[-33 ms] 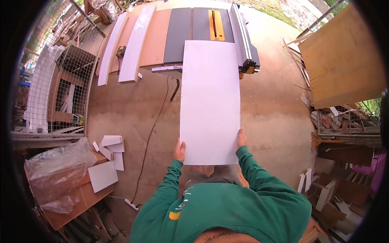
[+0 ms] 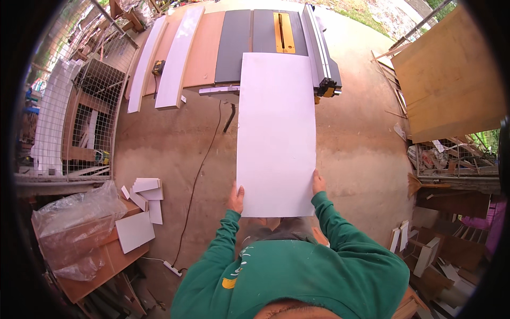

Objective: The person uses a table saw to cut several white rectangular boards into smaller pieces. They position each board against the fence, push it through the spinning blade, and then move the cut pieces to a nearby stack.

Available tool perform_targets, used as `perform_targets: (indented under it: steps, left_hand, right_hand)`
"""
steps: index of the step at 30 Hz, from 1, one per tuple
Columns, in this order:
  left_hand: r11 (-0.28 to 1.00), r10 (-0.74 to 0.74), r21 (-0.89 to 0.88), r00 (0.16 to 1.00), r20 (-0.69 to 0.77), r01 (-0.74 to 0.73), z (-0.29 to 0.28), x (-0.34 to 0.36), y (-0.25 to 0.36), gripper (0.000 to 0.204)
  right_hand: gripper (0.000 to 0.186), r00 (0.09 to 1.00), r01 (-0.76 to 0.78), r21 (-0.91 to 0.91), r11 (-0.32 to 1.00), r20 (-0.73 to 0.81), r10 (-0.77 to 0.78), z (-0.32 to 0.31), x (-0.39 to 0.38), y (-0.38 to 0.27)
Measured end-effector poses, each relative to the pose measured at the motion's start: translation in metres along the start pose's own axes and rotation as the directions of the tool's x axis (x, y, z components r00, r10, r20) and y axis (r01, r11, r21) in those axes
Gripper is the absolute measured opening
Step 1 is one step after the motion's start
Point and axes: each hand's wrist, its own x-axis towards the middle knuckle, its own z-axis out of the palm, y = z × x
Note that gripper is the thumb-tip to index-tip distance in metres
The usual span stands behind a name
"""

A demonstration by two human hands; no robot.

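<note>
A long white board (image 2: 276,133) stretches away from my body, its far end at the near edge of a table saw (image 2: 264,33). My left hand (image 2: 236,199) is closed on the board's left edge near the close end, thumb on top. On the opposite edge, slightly farther forward, my right hand (image 2: 319,182) grips it too. The fingers of both hands are hidden under the board. Beyond its far end lies the saw's yellow insert plate (image 2: 285,33) with a dark slot. The saw's rip fence (image 2: 320,50) runs just right of the board's far corner.
Two white planks (image 2: 180,58) and a yellow-black tape measure (image 2: 158,67) lie on the left-hand tabletop. A dark cord (image 2: 197,173) crosses the floor to a power strip (image 2: 172,268). White offcuts (image 2: 148,186) and a plastic-covered box (image 2: 109,266) stand left; scrap wood (image 2: 427,255) lies right.
The white board and both my hands have shifted very slightly to the right. My grip on it looks the same.
</note>
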Motion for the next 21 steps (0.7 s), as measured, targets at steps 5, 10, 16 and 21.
perform_targets:
  steps: [5,10,16,21]
  left_hand:
    - [0.991,-0.116,0.067,0.993,0.006,0.115,0.005,0.001,0.037,0.055]
    - [0.992,-0.095,0.084,0.996,0.001,0.094,0.015,0.011,0.041,0.059]
    - [0.979,-0.199,0.060,0.980,0.028,0.197,0.006,0.012,0.066,0.059]
    - [0.978,-0.100,0.186,0.995,0.012,0.095,0.013,0.008,0.048,0.061]
  right_hand:
    - [0.055,0.766,0.629,-0.524,0.574,0.291,-0.573,0.002,0.070,-0.167]
    - [0.076,0.601,0.657,-0.701,-0.277,0.709,-0.369,0.076,0.195,-0.317]
    - [0.107,0.700,0.641,-0.658,-0.394,0.712,-0.051,0.112,0.248,-0.393]
    - [0.116,0.756,0.587,-0.687,-0.428,0.655,-0.014,0.119,0.255,-0.390]
